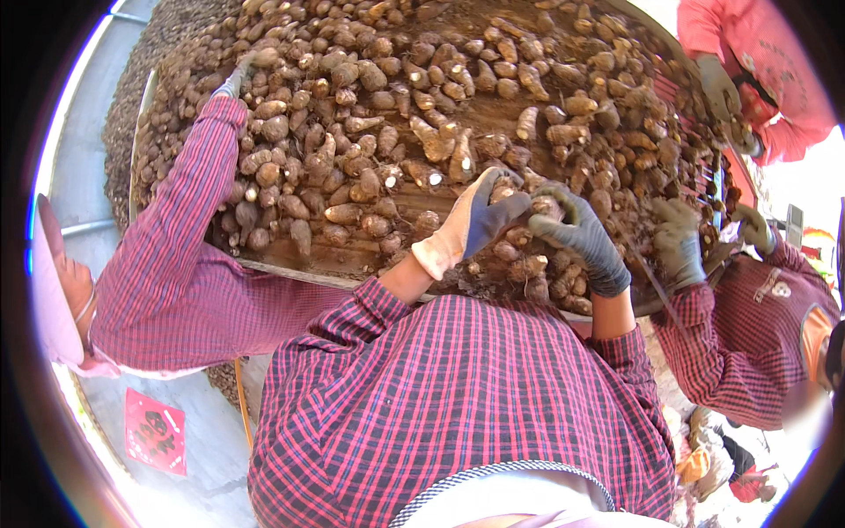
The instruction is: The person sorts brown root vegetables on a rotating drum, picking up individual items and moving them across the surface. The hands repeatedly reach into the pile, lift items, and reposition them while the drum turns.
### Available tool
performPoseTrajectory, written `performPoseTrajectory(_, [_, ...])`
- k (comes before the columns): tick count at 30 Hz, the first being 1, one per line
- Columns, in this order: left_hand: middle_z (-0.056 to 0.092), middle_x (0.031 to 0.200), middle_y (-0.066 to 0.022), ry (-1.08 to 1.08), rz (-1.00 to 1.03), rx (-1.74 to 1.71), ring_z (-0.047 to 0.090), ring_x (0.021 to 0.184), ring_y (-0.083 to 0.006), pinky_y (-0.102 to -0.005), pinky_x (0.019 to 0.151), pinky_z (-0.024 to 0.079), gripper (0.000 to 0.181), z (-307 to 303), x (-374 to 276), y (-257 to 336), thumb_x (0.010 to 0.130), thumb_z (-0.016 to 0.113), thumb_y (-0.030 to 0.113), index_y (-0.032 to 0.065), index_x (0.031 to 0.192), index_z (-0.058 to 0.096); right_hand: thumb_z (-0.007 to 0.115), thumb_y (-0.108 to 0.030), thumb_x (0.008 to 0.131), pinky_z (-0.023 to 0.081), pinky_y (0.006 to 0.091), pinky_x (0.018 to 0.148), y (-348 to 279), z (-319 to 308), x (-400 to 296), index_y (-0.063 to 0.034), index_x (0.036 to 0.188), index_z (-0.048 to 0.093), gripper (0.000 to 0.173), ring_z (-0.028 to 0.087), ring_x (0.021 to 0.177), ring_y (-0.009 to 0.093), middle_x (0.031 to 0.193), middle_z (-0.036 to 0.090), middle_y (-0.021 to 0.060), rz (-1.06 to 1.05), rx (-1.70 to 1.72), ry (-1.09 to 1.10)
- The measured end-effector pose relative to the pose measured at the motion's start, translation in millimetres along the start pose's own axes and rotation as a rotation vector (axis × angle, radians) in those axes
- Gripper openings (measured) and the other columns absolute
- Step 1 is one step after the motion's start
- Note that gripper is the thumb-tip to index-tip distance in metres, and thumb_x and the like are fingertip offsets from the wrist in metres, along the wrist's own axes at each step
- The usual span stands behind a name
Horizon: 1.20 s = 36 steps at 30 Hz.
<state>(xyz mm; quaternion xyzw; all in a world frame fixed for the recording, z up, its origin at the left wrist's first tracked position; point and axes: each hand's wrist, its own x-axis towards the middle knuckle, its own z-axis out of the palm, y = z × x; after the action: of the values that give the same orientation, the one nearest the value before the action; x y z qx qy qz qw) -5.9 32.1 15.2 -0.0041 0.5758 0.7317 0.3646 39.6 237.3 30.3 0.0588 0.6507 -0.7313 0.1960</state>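
My left hand [485,208], in a glove with a pale cuff and a dark blue palm, is closed around a brown taro corm [505,188] near the front of a wooden sorting table [290,254]. Just right of it, my right hand [574,221], in a dark grey glove, holds another taro corm [547,207] between thumb and fingers. The two hands are close together. Loose taro corms [436,142] lie around and beyond both hands, some with white cut ends. More corms lie in a heap just below my wrists.
At the left a co-worker's gloved hand [254,63] reaches into the corms. Close on my right is another co-worker's glove [678,234]. A third person's gloved hands [719,89] are at the upper right, by a slatted rack [703,178]. A large heap [148,72] lies beyond the table's left edge.
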Motion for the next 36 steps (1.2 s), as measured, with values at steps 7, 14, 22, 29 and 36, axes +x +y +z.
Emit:
performPoseTrajectory(7, [0.062,0.126,-0.0137,0.151,0.109,0.048,0.059,0.116,-0.0173,-0.0299,0.097,0.05,0.027,15.5,19.4,-54.8,0.108,0.062,0.021,0.0044,0.126,0.054,0.087,-0.033,0.078,0.058,0.0464,0.084,17.5,24.6,-40.1,-0.0108,0.113,0.068,0.045,0.069,0.099,0.04,0.115,0.063,0.0157,-0.175,-0.854,0.453])
performPoseTrajectory(14, [0.054,0.135,-0.0288,0.189,0.333,0.554,0.056,0.128,-0.0348,-0.0436,0.112,0.047,0.064,16.6,59.9,-62.4,0.102,0.067,0.03,-0.0007,0.15,0.036,0.087,-0.031,0.081,0.056,0.0424,0.085,81.5,-16.5,-156.2,-0.0054,0.11,0.066,0.044,0.067,0.098,0.028,0.111,0.064,0.0159,-0.105,-0.746,0.795])
performPoseTrajectory(22, [0.06,0.13,-0.0139,0.232,0.25,0.736,0.061,0.115,-0.0205,-0.0345,0.099,0.052,0.047,-20.6,38.5,-37.8,0.101,0.071,0.026,0.0021,0.139,0.058,0.083,-0.034,0.085,0.053,0.0464,0.098,142.9,-47.8,-351.2,-0.0016,0.133,0.061,0.062,0.065,0.114,0.039,0.125,0.065,0.0242,0.892,-0.907,0.996])
performPoseTrajectory(29, [0.065,0.122,-0.0122,0.345,0.348,0.562,0.064,0.108,-0.0192,-0.0336,0.091,0.054,0.035,-49.3,24.5,-42.6,0.102,0.069,0.02,0.0014,0.131,0.063,0.076,-0.03,0.094,0.045,0.0465,0.112,53.3,-14.6,-138.5,-0.0061,0.143,0.057,0.058,0.06,0.127,0.034,0.136,0.063,0.0192,-0.209,-0.974,0.692])
performPoseTrajectory(36, [0.066,0.124,-0.0203,0.441,0.571,0.898,0.065,0.116,-0.034,-0.0416,0.101,0.05,0.035,-47.2,16.0,-17.6,0.095,0.073,0.015,-0.0004,0.126,0.065,0.067,-0.045,0.097,0.017,0.0586,0.126,60.7,-2.0,93.1,-0.0177,0.141,0.055,0.053,0.047,0.138,0.035,0.142,0.055,0.0151,-0.474,-1.616,0.373])
